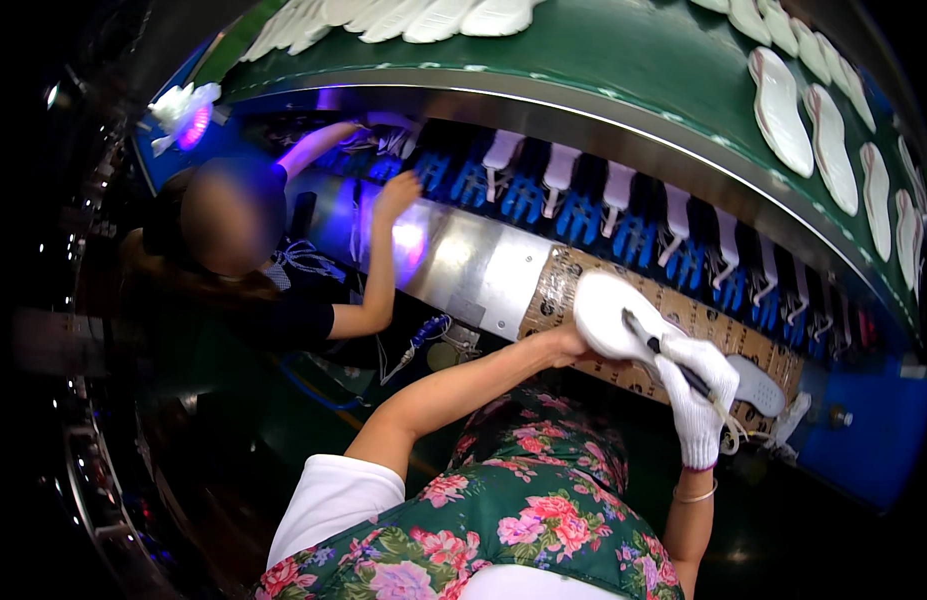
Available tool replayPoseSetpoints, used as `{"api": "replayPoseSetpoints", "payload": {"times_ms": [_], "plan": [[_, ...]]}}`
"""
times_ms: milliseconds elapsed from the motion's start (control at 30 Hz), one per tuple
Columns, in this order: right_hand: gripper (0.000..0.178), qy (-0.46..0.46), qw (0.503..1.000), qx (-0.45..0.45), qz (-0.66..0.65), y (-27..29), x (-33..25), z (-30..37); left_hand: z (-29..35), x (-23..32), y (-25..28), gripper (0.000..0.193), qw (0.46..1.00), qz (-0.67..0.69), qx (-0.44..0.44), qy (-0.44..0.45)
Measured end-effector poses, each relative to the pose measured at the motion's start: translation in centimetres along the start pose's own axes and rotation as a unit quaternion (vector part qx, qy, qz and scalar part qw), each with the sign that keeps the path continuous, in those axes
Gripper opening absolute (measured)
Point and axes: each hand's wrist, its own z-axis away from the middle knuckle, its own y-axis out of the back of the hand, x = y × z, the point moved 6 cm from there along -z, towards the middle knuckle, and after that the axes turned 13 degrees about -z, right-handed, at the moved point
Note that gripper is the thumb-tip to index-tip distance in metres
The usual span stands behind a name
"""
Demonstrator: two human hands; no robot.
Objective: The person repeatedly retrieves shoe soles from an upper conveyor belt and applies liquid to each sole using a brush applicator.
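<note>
Steady the white sole (pixel 605 305) held by the left hand (pixel 569 346), just left of the gloved right hand (pixel 705 372), which grips the black tool (pixel 694 381), and guide it with light, even pressure.

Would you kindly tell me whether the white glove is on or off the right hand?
On: the white glove covers the right hand, its purple-edged cuff at the wrist.

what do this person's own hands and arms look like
The right hand wears a white glove with a purple edge; a thin, pale bracelet circles that wrist. The visible part of the left hand is bare. A white sleeve covers the left upper arm.
</note>
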Motion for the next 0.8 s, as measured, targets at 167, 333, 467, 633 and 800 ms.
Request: {"api": "replayPoseSetpoints", "payload": {"times_ms": [167, 333, 467, 633, 800], "plan": [[0.021, 0.038, 0.999, 0.004, 0.009, -0.7, -2.2, 1.5, 0.9, 0.6, -0.9, 0.063, 0.905, 0.415, -0.088, -0.026], [0.019, 0.059, 0.997, 0.053, 0.014, -0.9, -3.6, 1.0, 3.0, 2.4, -2.2, 0.083, 0.936, 0.349, -0.021, -0.052], [0.021, 0.081, 0.994, 0.070, -0.007, -0.4, -4.1, 0.2, 2.3, 4.3, -3.1, 0.093, 0.943, 0.299, 0.000, -0.148], [0.024, 0.129, 0.989, 0.074, -0.009, 0.2, -5.5, -0.4, 1.3, 4.4, -5.3, 0.109, 0.890, 0.404, -0.112, -0.178], [0.024, 0.171, 0.978, 0.113, 0.029, 1.1, -6.1, -0.8, 0.8, 3.4, -7.0, 0.107, 0.959, 0.261, 0.068, -0.090]]}}
